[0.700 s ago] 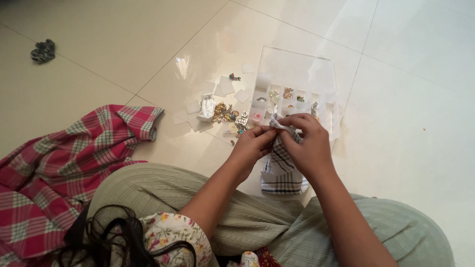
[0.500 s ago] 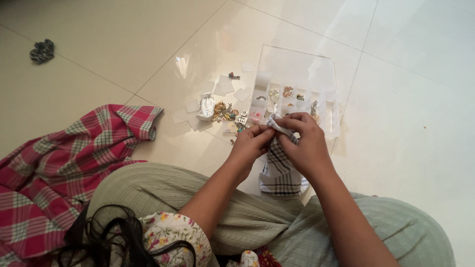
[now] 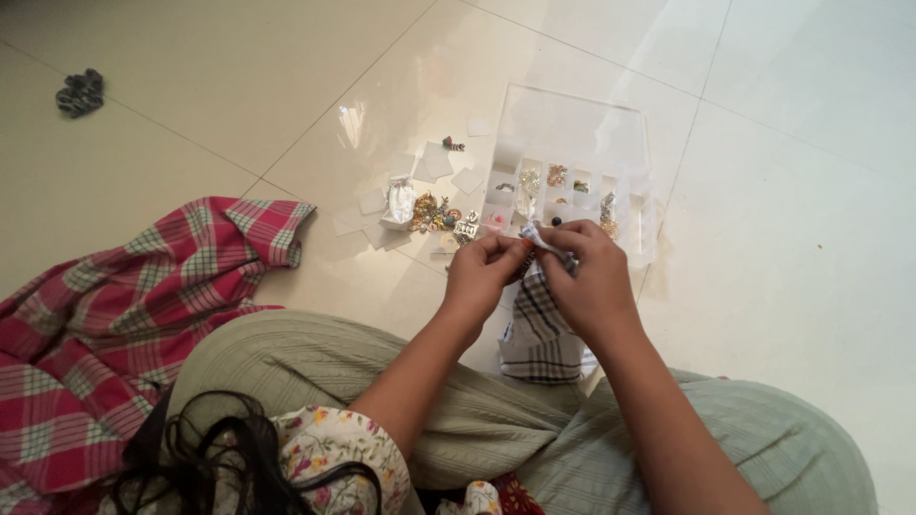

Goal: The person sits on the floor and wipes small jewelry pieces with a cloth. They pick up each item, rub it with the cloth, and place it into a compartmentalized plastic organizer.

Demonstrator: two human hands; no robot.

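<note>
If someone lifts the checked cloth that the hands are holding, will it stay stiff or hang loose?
The checked cloth probably hangs loose: it droops in folds below the right hand and bunches at the fingers. It seems light, since the left hand and the right hold it up with fingertips alone. It is unlikely to slip, being woven rather than glossy like the floor tiles.

White dark-checked cloth (image 3: 541, 324) hangs bunched, perhaps wrapped around something small, above the floor.

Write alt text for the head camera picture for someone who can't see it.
Both hands, left hand and right hand, rub something small with a checked cloth above a clear compartment box of jewellery on a tiled floor.
</note>
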